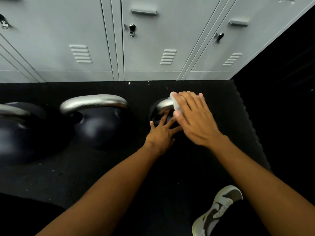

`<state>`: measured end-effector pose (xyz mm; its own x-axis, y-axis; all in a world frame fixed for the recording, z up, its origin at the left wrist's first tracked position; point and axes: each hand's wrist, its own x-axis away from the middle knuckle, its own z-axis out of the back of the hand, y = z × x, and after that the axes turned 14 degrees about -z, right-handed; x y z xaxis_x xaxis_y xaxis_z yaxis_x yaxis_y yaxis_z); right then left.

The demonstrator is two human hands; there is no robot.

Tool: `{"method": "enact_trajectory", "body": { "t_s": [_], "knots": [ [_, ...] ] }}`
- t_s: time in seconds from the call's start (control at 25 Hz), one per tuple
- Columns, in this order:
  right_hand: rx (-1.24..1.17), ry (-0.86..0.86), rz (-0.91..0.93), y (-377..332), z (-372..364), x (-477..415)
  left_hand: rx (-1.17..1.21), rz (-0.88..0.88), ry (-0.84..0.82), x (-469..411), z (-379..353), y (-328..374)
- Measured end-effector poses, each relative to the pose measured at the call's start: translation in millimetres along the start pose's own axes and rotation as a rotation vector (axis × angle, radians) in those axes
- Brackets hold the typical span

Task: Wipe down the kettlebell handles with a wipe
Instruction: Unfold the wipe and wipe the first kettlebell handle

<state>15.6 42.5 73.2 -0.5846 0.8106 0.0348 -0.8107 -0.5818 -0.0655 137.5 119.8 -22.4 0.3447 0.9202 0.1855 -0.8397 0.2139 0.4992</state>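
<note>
Kettlebells, three of them, black and round with curved silver metal handles, are lined up on the black speckled rubber floor (85,171), just in front of a bank of pale grey metal lockers (85,40). The rightmost black kettlebell (154,114) is the one being handled. Its silver handle (163,105) is largely covered by the right hand (194,120), and only the left end of the bar is shown. A crumpled white wipe (176,103) is pressed against that handle and is gripped by the right hand: the fingers are curled over the top of the wipe and the thumb is tucked against its near side. The left hand (160,135) is laid on the near side of the same kettlebell's body, below the handle, with its fingers straight and spread. Nothing is held in it, and its fingertips are partly hidden beneath the right hand.

To the left, the middle black kettlebell (102,123) is set apart from the rightmost one, and its thick silver arched handle (93,102) is left uncovered. Further left, the leftmost black kettlebell (17,133) is cut off by the edge of the view, with only part of its handle shown. Whether these two touch cannot be told.

Louvred vents, grey pull bars and a keyed lock (132,29) are seen on the locker doors. At the lower right, a grey and white laced trainer (219,208) is planted on the floor.
</note>
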Motion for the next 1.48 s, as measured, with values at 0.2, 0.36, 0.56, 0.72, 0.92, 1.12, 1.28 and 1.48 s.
{"method": "enact_trajectory", "body": {
  "t_s": [0.2, 0.36, 0.56, 0.72, 0.92, 1.12, 1.28, 1.48],
  "knots": [
    [-0.134, -0.074, -0.193, 17.0, 0.9, -19.8, -0.028, -0.007, 0.021, 1.1, -2.1, 0.9],
    [-0.047, -0.021, -0.149, -17.1, -2.1, -26.0, 0.007, -0.002, -0.009, 0.7, 0.5, -1.0],
    [0.058, 0.009, 0.007, 5.9, -3.5, 3.3, -0.007, 0.003, 0.025, 1.6, 0.1, 1.8],
    [0.006, 0.003, -0.149, 12.3, -1.4, -25.9, -0.035, -0.002, 0.017, 2.4, 0.2, 2.0],
    [0.098, 0.062, -0.067, -25.8, -7.6, -25.5, 0.024, 0.017, -0.046, 0.7, 5.0, -0.2],
    [0.083, 0.051, 0.017, 10.7, -7.8, 1.4, -0.008, -0.005, 0.024, 0.7, -1.2, -0.2],
    [0.074, 0.034, -0.135, 3.8, -5.0, -29.7, -0.02, -0.004, 0.006, 0.7, 0.6, 0.0],
    [0.103, 0.091, -0.01, -20.9, -12.1, -16.1, 0.037, 0.008, -0.034, -0.5, 2.0, -2.6]
  ]
}}
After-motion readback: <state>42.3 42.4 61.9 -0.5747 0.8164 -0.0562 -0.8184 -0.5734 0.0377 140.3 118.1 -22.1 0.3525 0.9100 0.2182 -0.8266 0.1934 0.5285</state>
